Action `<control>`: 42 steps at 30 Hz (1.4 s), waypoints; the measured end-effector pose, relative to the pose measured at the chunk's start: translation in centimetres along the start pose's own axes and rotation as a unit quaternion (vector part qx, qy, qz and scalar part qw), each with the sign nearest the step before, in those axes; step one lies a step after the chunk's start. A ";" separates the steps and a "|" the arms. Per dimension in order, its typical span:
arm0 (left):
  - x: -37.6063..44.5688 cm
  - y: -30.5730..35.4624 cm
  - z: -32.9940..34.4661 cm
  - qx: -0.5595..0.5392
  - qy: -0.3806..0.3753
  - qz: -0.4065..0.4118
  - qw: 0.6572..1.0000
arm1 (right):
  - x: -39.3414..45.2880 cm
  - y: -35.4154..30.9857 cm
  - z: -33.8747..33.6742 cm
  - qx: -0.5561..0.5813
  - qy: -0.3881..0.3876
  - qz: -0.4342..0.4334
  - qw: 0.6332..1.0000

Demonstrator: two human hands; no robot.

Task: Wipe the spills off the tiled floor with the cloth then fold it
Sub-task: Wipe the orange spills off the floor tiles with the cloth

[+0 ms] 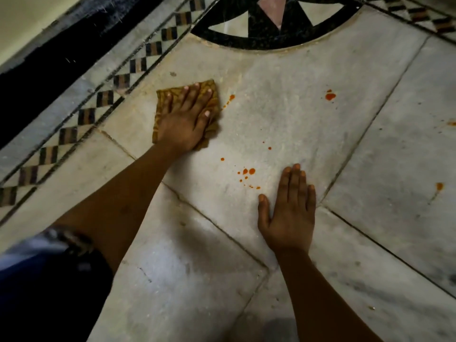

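The cloth (211, 102), a mustard-yellow patterned piece bunched to a rough square, lay flat on the pale marble floor (283, 77), near the chequered border strip. The left hand (183, 122) pressed down on it with fingers straight and spread, palm covering most of the fabric; nothing was gripped. Just beside the cloth's right edge sat a small orange-red spill (230, 98). A cluster of orange drops (248, 175) lay between the two hands, with finer specks above it. The right hand (288, 218) rested flat on the floor, fingers straight and together, holding nothing, its fingertips close to that cluster.

Further spots marked the surface: one larger blot (330, 95) well to the right, one streaked drop (439, 186) on the neighbouring slab, one at the right frame edge. The slabs were greyish white, scuffed, with dark joints running diagonally. A chequered inlay band (103, 98) ran along the left side, bordered by black stone (37, 77). A curved black inlay (271, 35) with triangles occupied the top.
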State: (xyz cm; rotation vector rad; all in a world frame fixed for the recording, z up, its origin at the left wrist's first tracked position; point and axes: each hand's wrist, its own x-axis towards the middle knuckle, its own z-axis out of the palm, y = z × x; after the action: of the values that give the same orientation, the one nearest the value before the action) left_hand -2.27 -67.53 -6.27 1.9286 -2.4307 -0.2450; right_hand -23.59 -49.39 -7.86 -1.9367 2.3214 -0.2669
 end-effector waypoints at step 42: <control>-6.6 4.1 1.2 0.007 0.003 0.026 1.000 | -0.1 0.2 0.5 0.017 0.012 -0.009 1.000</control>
State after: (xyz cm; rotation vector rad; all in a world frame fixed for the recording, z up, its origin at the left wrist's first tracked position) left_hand -4.82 -60.08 -6.36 1.8653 -2.4808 -0.2213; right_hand -23.63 -49.34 -8.41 -1.9500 2.3003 -0.3313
